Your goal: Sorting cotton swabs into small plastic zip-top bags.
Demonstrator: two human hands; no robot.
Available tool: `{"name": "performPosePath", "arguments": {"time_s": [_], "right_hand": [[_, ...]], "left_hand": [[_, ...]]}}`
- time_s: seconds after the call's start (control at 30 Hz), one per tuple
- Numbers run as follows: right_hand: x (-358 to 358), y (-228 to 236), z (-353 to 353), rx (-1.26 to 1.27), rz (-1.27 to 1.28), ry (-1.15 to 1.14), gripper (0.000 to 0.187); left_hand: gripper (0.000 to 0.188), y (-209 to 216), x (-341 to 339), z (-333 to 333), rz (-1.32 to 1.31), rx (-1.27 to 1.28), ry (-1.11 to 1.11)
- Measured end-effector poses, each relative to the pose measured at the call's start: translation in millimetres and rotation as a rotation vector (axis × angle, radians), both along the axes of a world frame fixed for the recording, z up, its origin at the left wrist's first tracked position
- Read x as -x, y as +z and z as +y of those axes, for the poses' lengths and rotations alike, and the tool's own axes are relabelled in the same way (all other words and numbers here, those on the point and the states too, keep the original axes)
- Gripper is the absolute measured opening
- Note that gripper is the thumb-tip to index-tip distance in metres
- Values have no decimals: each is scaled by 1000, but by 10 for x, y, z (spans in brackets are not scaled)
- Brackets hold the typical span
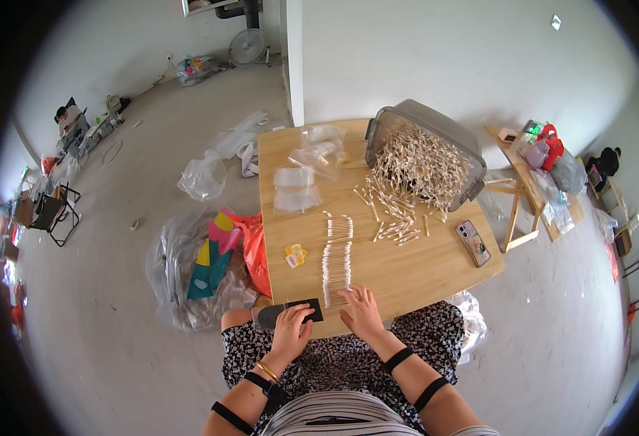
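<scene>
"Where can your right hand go?"

"My right hand [363, 312] sits at the near end of the row of swabs [337, 265], and to its right I have bare table [414, 277] reaching as far as the phone [473, 243]."

"And farther ahead?"

"Beyond that bare wood the loose swabs [399, 225] block me, spread out before the tipped tub [435, 116], whose wall stands up behind them."

"What about your left hand?"

"My left hand [292, 328] lies on the black pad [313, 307]. Ahead of it the small yellow cards [295, 255] are in my way, with a narrow strip between them and the row. Past the cards, a patch of bare wood lets me through, up to the plastic bags [296, 192]."
</scene>
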State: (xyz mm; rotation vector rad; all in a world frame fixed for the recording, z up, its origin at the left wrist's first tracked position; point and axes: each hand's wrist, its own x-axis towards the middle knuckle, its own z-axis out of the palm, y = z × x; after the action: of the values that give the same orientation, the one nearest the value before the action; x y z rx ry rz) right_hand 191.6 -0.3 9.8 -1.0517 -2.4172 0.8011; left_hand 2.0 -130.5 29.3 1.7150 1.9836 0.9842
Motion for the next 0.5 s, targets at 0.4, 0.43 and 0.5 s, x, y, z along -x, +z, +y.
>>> {"name": "performPosePath", "arguments": {"time_s": [0.4,0.43,0.5], "right_hand": [[196,-75,111,-143,-164,-30,46],[199,-78,119,-158,-169,-36,45],[195,-84,135,-148,-175,-39,45]], "left_hand": [[26,-44,29,57,54,38,-48],[27,-31,14,72,56,40,-53],[29,-10,-25,118,54,43,-55]]}}
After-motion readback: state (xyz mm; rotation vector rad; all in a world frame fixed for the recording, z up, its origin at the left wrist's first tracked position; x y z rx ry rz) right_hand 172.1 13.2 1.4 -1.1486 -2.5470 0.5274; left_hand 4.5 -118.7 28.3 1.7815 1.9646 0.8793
